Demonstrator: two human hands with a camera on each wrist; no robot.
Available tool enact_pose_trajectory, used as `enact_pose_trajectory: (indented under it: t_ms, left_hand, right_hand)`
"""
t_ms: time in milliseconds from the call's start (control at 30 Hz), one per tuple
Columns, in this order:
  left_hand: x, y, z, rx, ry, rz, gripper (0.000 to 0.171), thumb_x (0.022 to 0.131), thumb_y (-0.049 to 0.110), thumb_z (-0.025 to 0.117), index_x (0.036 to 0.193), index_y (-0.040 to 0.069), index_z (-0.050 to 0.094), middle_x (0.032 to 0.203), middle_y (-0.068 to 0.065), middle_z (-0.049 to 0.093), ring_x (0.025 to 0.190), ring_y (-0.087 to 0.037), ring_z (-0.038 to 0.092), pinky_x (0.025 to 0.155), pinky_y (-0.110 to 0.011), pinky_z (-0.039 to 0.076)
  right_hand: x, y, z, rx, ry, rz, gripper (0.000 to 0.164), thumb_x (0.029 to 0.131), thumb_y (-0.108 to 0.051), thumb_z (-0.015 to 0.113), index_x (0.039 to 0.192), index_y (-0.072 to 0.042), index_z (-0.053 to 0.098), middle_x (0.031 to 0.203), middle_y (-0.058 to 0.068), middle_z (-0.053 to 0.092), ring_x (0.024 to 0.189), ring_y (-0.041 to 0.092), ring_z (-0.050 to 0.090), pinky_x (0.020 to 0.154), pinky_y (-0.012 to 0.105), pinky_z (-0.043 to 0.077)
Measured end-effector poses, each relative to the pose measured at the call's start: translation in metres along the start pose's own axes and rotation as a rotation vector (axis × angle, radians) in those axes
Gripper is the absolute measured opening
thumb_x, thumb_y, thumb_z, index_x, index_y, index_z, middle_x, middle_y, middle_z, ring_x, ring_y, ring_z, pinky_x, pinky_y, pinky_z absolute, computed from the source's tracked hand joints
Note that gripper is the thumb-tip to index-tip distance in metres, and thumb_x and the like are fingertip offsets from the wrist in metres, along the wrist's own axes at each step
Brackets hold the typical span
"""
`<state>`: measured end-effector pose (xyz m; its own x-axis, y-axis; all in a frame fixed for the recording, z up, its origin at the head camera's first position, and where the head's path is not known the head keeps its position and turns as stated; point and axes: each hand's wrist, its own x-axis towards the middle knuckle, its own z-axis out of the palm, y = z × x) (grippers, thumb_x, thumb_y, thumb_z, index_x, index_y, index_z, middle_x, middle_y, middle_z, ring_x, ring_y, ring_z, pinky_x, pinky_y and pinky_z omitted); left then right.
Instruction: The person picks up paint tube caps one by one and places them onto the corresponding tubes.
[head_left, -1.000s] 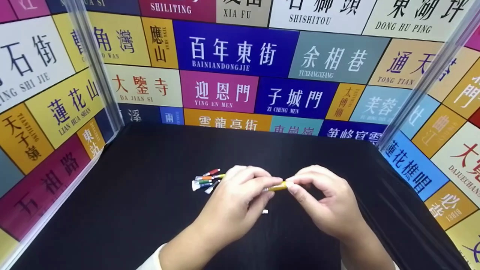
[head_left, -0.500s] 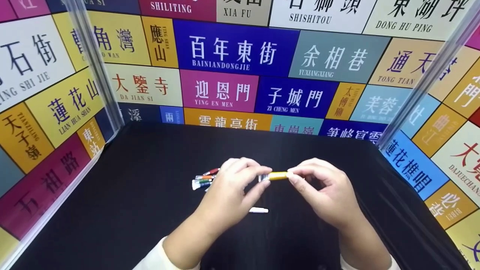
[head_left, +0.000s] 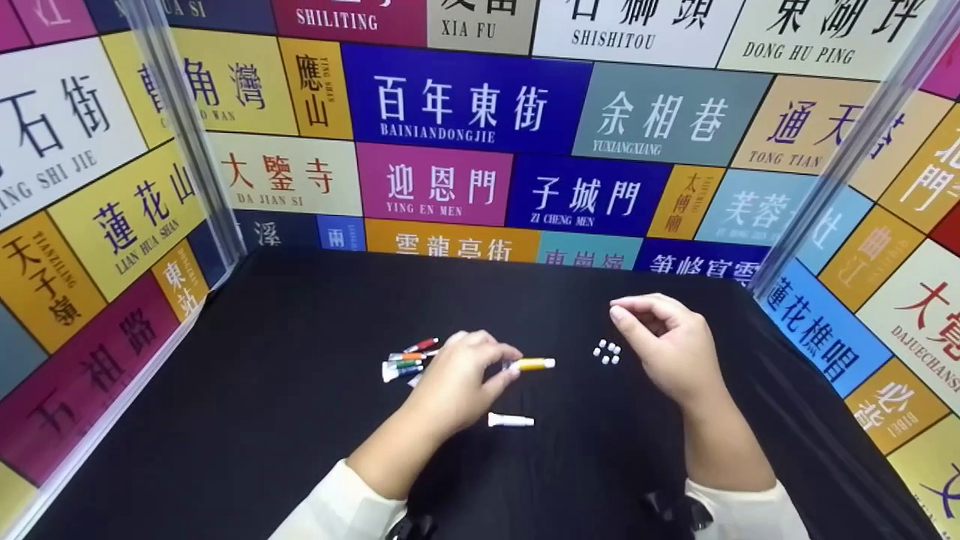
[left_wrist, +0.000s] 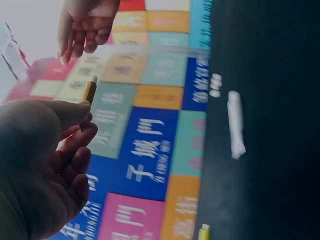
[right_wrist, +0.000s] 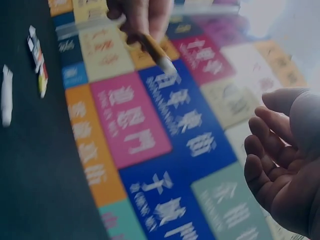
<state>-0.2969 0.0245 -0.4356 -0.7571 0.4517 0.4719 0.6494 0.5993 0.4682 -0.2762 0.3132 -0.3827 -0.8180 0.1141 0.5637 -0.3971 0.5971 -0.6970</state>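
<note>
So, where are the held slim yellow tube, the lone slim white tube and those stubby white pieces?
Slim yellow tube (head_left: 534, 364): head view, middle of its body.
Slim white tube (head_left: 511, 421): head view, middle of its body.
Stubby white pieces (head_left: 615, 359): head view, lower right piece.

- Table: lower frame; wall behind it, upper frame.
- Left hand: centre; held tube at its fingertips, pointing right.
- Tube cluster: on table, left of left hand, partly behind it.
- Single tube: on table, lower centre, below held tube.
- Loose pieces: on table, between held tube and right hand.
</note>
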Motion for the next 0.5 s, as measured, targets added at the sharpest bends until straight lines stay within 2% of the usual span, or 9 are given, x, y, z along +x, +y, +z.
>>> enact_pose_trajectory:
  t_ms: [100, 267, 500]
  left_hand:
    - [0.0, -0.012, 0.01, 0.014, -0.044, -0.011, 0.015, 0.1, 0.031, 0.075, 0.111, 0.024, 0.083, 0.103, 0.005, 0.078, 0.101, -0.02, 0.067, 0.092, -0.039, 0.055]
    - [0.0, -0.029, 0.025, 0.022, -0.106, -0.021, 0.014, 0.098, 0.028, 0.077, 0.109, 0.021, 0.084, 0.1, 0.002, 0.078, 0.099, -0.023, 0.069, 0.09, -0.04, 0.056]
    - [-0.004, -0.048, 0.04, 0.064, -0.211, -0.06, 0.01, 0.096, 0.025, 0.078, 0.102, 0.019, 0.084, 0.098, 0.0, 0.078, 0.097, -0.02, 0.07, 0.092, -0.04, 0.056]
  right_hand:
    - [0.006, 0.019, 0.001, -0.055, -0.019, 0.068, 0.02, 0.099, -0.028, 0.079, 0.113, -0.016, 0.084, 0.104, -0.001, 0.08, 0.083, -0.001, 0.068, 0.075, 0.011, 0.054]
    - [0.013, 0.046, 0.001, -0.111, -0.042, 0.156, 0.029, 0.1, -0.04, 0.075, 0.115, -0.016, 0.083, 0.105, 0.007, 0.081, 0.085, 0.007, 0.068, 0.074, 0.013, 0.052]
    - [0.016, 0.088, 0.005, -0.139, -0.026, 0.222, 0.031, 0.1, -0.038, 0.076, 0.115, -0.012, 0.083, 0.108, 0.011, 0.081, 0.086, 0.006, 0.067, 0.074, 0.013, 0.05]
